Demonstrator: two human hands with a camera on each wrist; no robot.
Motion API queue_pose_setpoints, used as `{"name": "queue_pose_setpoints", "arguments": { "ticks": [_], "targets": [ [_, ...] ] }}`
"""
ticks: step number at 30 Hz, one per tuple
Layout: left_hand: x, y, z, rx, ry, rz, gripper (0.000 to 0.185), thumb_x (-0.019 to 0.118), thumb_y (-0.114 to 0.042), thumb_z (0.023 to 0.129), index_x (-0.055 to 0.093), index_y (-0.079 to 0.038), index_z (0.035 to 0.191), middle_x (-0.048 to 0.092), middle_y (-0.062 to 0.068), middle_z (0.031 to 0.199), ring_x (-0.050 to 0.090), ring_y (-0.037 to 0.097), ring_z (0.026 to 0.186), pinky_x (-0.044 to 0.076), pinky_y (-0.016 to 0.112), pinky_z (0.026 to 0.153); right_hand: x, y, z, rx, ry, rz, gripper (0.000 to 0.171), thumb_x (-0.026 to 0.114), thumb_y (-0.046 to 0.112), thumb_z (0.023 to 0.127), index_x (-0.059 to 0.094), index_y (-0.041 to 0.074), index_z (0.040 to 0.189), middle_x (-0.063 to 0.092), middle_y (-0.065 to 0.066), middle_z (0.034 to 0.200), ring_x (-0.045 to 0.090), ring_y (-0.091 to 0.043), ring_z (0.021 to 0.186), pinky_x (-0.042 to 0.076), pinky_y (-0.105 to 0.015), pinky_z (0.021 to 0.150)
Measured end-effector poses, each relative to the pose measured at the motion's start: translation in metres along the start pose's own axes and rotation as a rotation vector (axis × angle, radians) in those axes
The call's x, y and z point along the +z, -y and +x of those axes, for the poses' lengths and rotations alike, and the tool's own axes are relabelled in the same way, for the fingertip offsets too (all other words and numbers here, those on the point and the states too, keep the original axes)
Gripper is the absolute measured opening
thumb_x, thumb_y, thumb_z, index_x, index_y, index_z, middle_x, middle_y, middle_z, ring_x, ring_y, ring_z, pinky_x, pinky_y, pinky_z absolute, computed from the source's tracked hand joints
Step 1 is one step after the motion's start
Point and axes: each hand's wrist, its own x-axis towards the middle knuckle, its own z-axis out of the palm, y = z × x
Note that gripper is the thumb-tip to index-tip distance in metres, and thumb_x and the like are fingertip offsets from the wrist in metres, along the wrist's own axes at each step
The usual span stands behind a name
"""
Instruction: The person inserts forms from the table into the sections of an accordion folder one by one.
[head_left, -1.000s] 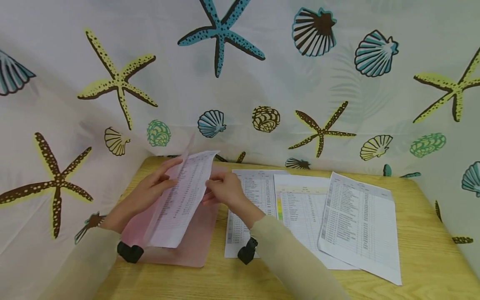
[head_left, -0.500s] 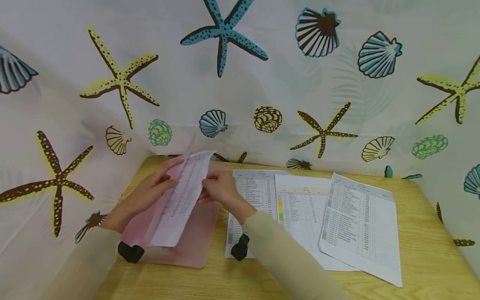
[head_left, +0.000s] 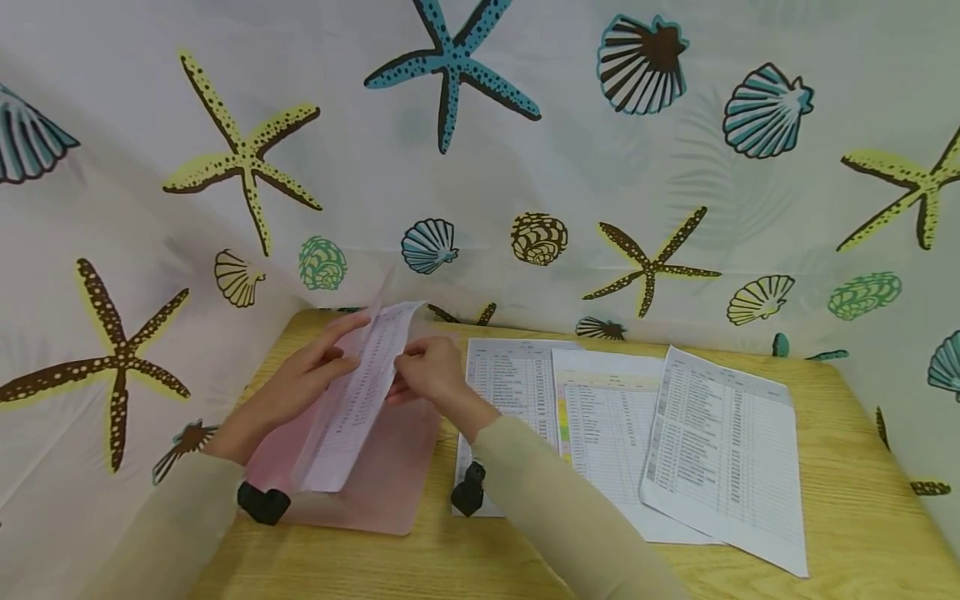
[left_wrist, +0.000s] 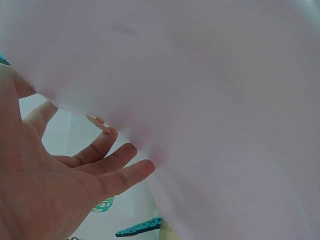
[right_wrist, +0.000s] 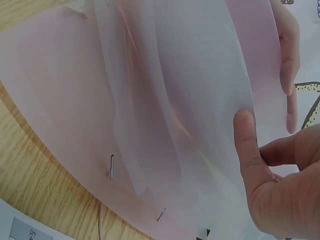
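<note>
L hand (head_left: 300, 383) had its fingers fairly straight, tips against the raised cover (left_wrist: 225, 100) of the pink folder (head_left: 390, 483); R hand (head_left: 435, 368) pinched the free edge of the printed sheet (head_left: 356, 400), thumb on one face, fingers behind. Sheet stood tilted over the folder, on the L side of the table (head_left: 862, 500). Prob. v. light & floppy, easy to crease, so best held by its edge w/ a soft pinch; cover looked like thin, bendy plastic, maybe slippery. Small metal bits (right_wrist: 111, 166) near the folder's edge, poss. a snag risk. Further R, 3 printed pages (head_left: 723, 458) lay partly overlapping; behind, sea-print cloth (head_left: 525, 167).
</note>
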Motion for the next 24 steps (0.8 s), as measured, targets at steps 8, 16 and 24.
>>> {"name": "queue_pose_setpoints", "arguments": {
  "ticks": [8,16,24],
  "targets": [
    [0.000,0.001,0.002,0.025,-0.005,0.001,0.060,0.052,-0.018,0.111,0.030,-0.021,0.167,0.027,0.010,0.172,0.054,0.039,0.122,0.046,0.046,0.098,0.007,-0.001,0.004,0.008,0.002,-0.025,0.020,0.059,0.004,0.101,0.073,-0.009,0.107,0.076,-0.023,0.076,0.072,-0.022,0.054,0.061,-0.035,0.056],
    [0.001,-0.001,0.003,0.039,0.003,0.005,0.060,0.052,-0.015,0.110,0.030,-0.017,0.166,0.028,0.012,0.171,0.054,0.036,0.118,0.046,0.043,0.096,0.011,0.000,0.005,0.035,-0.025,-0.061,0.020,0.060,0.005,0.102,0.071,-0.009,0.111,0.076,-0.022,0.076,0.074,-0.025,0.057,0.061,-0.034,0.057],
    [0.002,0.002,0.003,0.042,0.002,0.011,0.059,0.052,-0.014,0.110,0.031,-0.017,0.165,0.028,0.011,0.170,0.054,0.033,0.113,0.046,0.035,0.091,0.012,-0.002,0.005,0.023,-0.028,-0.072,0.022,0.060,0.006,0.103,0.072,-0.009,0.113,0.076,-0.020,0.076,0.074,-0.024,0.056,0.061,-0.032,0.056]
  ]
}}
